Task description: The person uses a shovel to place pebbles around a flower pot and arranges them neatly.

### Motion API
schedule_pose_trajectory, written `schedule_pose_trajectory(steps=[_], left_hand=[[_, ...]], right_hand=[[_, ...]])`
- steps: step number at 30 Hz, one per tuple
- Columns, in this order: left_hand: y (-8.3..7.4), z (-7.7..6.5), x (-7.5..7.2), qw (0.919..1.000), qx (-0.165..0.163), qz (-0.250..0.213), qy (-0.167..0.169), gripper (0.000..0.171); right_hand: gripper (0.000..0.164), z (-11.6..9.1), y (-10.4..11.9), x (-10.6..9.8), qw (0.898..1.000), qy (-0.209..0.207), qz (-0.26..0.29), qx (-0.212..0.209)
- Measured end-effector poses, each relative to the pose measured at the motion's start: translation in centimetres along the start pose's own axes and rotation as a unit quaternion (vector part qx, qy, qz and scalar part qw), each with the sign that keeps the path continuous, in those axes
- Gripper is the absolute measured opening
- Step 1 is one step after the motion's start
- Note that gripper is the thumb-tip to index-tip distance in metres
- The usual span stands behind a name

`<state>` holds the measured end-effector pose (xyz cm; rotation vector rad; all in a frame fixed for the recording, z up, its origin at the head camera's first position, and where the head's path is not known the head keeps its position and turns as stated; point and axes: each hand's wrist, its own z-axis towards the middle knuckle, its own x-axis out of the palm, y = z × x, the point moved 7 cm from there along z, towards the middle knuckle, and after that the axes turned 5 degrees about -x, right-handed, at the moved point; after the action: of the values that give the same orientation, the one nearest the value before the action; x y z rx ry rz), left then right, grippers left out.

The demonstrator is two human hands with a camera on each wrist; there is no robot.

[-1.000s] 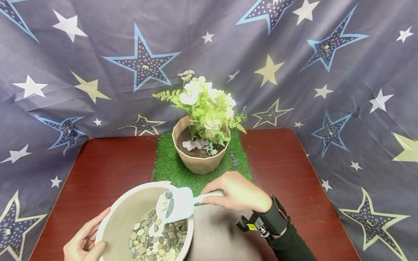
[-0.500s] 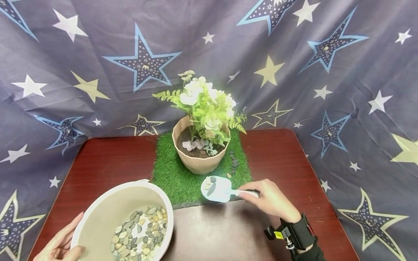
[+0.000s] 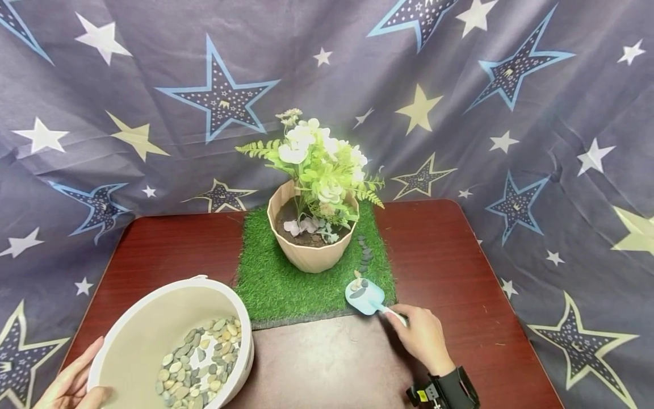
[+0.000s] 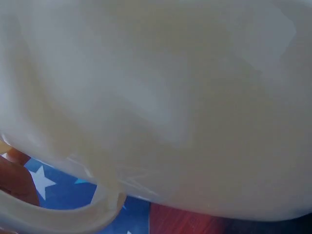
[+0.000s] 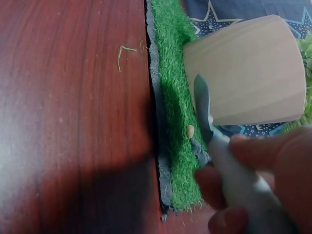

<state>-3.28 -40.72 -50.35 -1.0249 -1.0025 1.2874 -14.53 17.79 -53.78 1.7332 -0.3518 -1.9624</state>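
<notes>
The right hand [image 3: 420, 335] grips the white handle of a pale blue scoop [image 3: 369, 296], which carries a few stones [image 3: 360, 293], dark and light, over the near right part of a green grass mat [image 3: 286, 298]. The right wrist view is blurred around the blade, so whether it touches the grass is hard to say. Just beyond the scoop, a small tan stone [image 3: 357, 274] lies on the mat, and farther back a row of dark flat stones [image 3: 365, 255] runs along the right of a beige faceted pot [image 3: 306, 255]. That pot stands on the far part of the mat and holds dark soil and a leafy plant [image 3: 327, 165] with white flowers. At the near left, the left hand [image 3: 74, 380] holds a cream bucket [image 3: 128, 341] by its left side, thumb over the rim. The bucket is tilted, its mouth facing the viewer, with gray, tan and dark pebbles [image 3: 221, 360] spread across its bottom. The mat lies on a reddish-brown table [image 3: 179, 244], and a star-patterned cloth [image 3: 317, 85] hangs behind.
</notes>
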Motion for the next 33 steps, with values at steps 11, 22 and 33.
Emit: schedule_pose_trajectory(steps=[11,22,33], left_hand=[[-0.1,-0.2,0.3,0.9986,-0.002,0.019,-0.049,0.094],[-0.2,-0.4,0.2,0.9985,-0.012,0.02,-0.05,0.093],[-0.3,-0.3,0.2,0.995,-0.021,-0.002,-0.097,0.092]], right_hand=[[0.021,0.7,0.6,0.6,0.998,0.011,-0.051,0.018],[0.013,1.9,2.7,-0.4,0.994,0.006,-0.108,-0.004],[0.02,2.2,4.1,-1.2,0.988,-0.009,-0.149,-0.032]])
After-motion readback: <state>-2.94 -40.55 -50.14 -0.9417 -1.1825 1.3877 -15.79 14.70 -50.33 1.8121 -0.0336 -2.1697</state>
